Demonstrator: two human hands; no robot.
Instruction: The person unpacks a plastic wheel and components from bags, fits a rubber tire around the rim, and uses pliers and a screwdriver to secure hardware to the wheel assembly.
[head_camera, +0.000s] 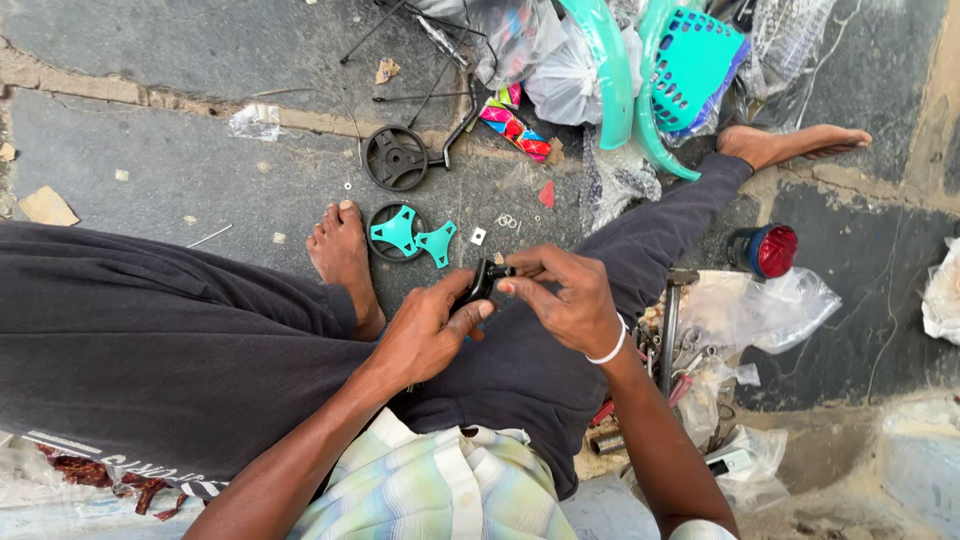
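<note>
hands (500, 305) pinching small black part (484, 278)

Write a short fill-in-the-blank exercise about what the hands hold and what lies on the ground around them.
1. Both the left hand and the right hand pinch one small ____ part.
2. The right wrist wears a ____ band.
3. The small wheel by the bare foot has ____ spokes.
4. The round lamp on the ground has a ____ lens.

Missing words: black; white; turquoise; red
</note>
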